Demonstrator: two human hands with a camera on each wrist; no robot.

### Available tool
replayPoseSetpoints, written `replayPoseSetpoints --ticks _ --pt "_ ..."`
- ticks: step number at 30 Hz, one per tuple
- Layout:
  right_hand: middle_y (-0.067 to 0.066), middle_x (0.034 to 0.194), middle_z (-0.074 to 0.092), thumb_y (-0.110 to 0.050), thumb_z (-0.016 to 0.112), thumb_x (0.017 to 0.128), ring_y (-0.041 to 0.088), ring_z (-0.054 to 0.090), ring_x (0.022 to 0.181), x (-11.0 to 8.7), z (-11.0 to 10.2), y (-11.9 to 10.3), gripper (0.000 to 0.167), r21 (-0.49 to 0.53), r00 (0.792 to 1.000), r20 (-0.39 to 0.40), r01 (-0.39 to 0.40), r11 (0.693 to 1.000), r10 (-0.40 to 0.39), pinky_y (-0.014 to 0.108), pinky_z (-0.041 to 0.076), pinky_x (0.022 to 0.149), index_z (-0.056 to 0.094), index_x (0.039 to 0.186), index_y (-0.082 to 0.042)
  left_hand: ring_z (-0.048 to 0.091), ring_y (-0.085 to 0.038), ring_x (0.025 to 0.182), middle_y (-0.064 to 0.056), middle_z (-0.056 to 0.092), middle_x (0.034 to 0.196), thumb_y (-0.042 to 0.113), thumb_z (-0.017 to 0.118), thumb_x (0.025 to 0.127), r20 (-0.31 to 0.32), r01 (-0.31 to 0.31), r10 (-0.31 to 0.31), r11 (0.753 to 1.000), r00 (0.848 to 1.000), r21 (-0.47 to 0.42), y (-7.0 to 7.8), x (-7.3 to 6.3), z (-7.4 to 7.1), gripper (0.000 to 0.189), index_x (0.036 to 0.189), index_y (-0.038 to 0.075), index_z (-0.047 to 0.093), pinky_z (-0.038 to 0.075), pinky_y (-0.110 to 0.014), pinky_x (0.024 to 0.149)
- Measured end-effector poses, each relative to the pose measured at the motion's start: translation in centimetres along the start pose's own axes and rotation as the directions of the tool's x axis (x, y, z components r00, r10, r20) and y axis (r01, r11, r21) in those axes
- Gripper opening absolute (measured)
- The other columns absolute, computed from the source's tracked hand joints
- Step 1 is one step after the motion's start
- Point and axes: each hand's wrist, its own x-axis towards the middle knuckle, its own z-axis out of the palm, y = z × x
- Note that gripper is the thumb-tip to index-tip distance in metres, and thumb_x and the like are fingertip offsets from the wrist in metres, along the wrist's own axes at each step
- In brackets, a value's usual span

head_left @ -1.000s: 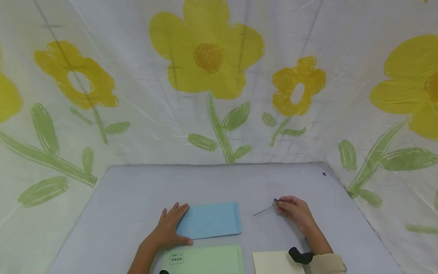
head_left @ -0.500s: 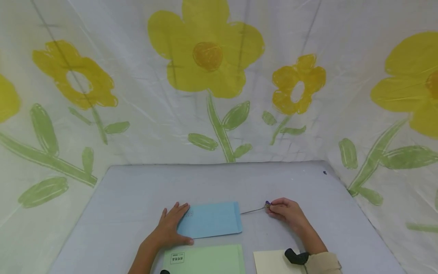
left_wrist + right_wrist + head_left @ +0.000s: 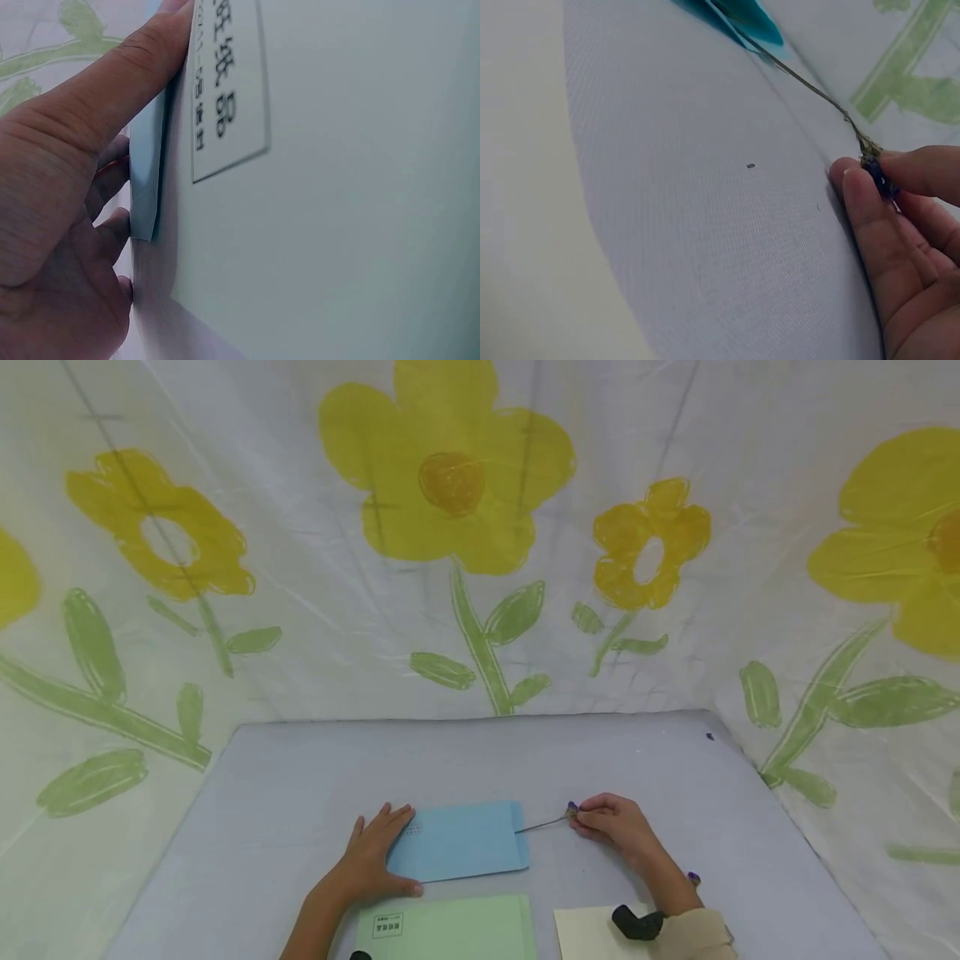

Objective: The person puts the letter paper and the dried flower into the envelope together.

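A blue envelope (image 3: 465, 839) lies flat on the table, its flap end facing right. My left hand (image 3: 367, 864) rests on its left end with spread fingers, the thumb by the lower edge. Between thumb and fingertips, my right hand (image 3: 615, 831) pinches a dried flower (image 3: 877, 176) just under and around its purple head. The long thin stem (image 3: 802, 81) points left, and its end reaches into the mouth of the blue envelope, where the tip is hidden. In the left wrist view, a green envelope (image 3: 322, 187) with a printed label lies close beside the left thumb.
A cream envelope (image 3: 592, 935) lies at the front, partly under the right wrist's camera (image 3: 637, 924). Another purple flower head (image 3: 694, 878) shows beside the right forearm. A small dark bit (image 3: 709, 737) lies near the back right corner. A flower-patterned curtain (image 3: 315, 635) surrounds the table.
My right hand has moved left with the dried flower, bringing the stem's end from apart to the blue envelope's mouth. My left hand has stayed in place.
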Motion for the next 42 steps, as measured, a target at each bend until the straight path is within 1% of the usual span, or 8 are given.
replayPoseSetpoints --ticks 3,8,16,24,28,31,36,42 --pt "0.017 0.099 0.072 0.006 0.068 0.089 0.021 0.073 0.089 0.1 0.3 0.0 0.022 -0.01 1.0 -0.013 -0.003 1.0 0.002 0.031 0.059 0.08 0.059 0.108 0.015 0.017 -0.034 0.151 -0.007 0.037 0.159 0.058 0.092 0.057 -0.004 -0.002 0.002 1.0 1.0 0.004 0.0 0.0 0.1 0.118 0.154 0.011 0.041 0.0 -0.061 0.119" --pt "0.018 0.101 0.071 0.005 0.068 0.09 0.021 0.073 0.09 0.1 0.7 0.0 0.026 -0.019 1.0 0.003 0.007 1.0 -0.007 0.031 0.059 0.08 0.058 0.111 0.016 0.016 -0.034 0.151 -0.007 0.038 0.159 0.056 0.092 0.057 -0.002 -0.005 0.005 1.0 1.0 -0.007 0.1 -0.1 0.0 0.118 0.153 0.011 0.042 0.0 -0.061 0.119" --pt "0.017 0.097 0.072 0.006 0.069 0.089 0.021 0.073 0.087 0.5 1.5 0.2 0.021 -0.007 1.0 0.016 0.012 1.0 -0.011 0.031 0.06 0.078 0.06 0.107 0.015 0.016 -0.035 0.151 -0.008 0.037 0.159 0.054 0.093 0.059 0.008 0.002 -0.002 1.0 1.0 -0.024 0.3 -0.2 -0.2 0.117 0.154 0.01 0.041 0.0 -0.061 0.118" --pt "0.018 0.098 0.072 0.003 0.071 0.089 0.023 0.073 0.088 0.6 2.5 0.3 0.023 -0.047 1.0 -0.002 0.011 0.999 -0.011 0.031 0.06 0.078 0.061 0.107 0.014 0.015 -0.035 0.151 -0.008 0.036 0.159 0.056 0.092 0.058 0.003 -0.008 0.008 1.0 1.0 -0.015 0.1 -0.1 -0.2 0.118 0.154 0.01 0.04 -0.001 -0.06 0.119" --pt "0.017 0.097 0.072 0.001 0.071 0.089 0.024 0.073 0.088 0.7 2.9 0.3 0.022 -0.057 1.0 -0.013 -0.005 0.998 0.005 0.031 0.06 0.078 0.062 0.107 0.012 0.016 -0.035 0.151 -0.008 0.037 0.159 0.056 0.092 0.058 -0.001 -0.018 0.018 1.0 1.0 -0.015 0.0 0.0 -0.2 0.119 0.154 0.01 0.04 0.0 -0.061 0.119" --pt "0.017 0.096 0.072 0.001 0.07 0.09 0.024 0.073 0.088 0.8 3.1 0.4 0.021 -0.054 1.0 -0.022 -0.017 0.998 0.016 0.032 0.06 0.078 0.062 0.106 0.011 0.017 -0.036 0.15 -0.009 0.038 0.158 0.056 0.093 0.057 -0.005 -0.022 0.022 1.0 1.0 -0.017 0.1 -0.1 -0.2 0.118 0.153 0.009 0.041 0.0 -0.062 0.118" --pt "0.017 0.094 0.072 0.003 0.069 0.09 0.023 0.073 0.086 0.8 3.6 0.3 0.019 -0.052 1.0 -0.028 -0.01 0.999 0.008 0.031 0.06 0.077 0.062 0.105 0.012 0.016 -0.035 0.151 -0.008 0.037 0.159 0.056 0.092 0.058 -0.001 -0.013 0.013 1.0 1.0 -0.022 0.0 -0.1 -0.2 0.118 0.154 0.01 0.041 -0.001 -0.06 0.119" --pt "0.017 0.094 0.072 0.003 0.071 0.089 0.024 0.073 0.086 0.8 4.2 0.4 0.02 -0.047 1.0 -0.02 -0.008 0.999 0.007 0.031 0.06 0.076 0.062 0.104 0.011 0.015 -0.034 0.151 -0.007 0.037 0.159 0.056 0.092 0.058 -0.002 -0.017 0.017 1.0 1.0 -0.026 -0.1 0.0 -0.1 0.118 0.154 0.011 0.04 -0.001 -0.06 0.119"
